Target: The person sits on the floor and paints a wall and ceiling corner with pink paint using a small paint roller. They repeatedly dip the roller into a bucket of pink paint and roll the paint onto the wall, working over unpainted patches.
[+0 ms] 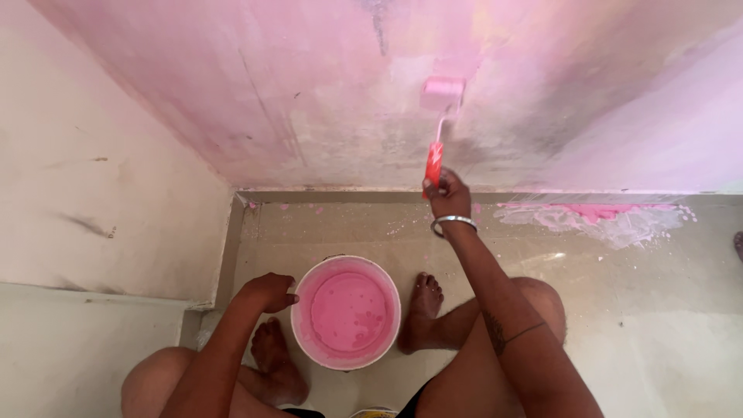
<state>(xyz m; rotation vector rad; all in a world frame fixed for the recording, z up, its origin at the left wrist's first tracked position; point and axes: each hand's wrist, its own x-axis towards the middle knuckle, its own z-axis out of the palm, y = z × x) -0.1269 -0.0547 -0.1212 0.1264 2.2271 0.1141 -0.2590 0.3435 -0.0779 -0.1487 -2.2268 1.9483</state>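
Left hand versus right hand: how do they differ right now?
The left hand rests low on the rim of the paint bucket; the right hand is raised, gripping the roller against the wall. Only the right wrist wears a bangle. Both are bare.

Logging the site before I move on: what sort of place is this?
Most likely a bare room indoors, being painted. A partly pink wall meets a tiled floor in a corner; the right hand holds a paint roller against it, the left hand touches a bucket of pink paint.
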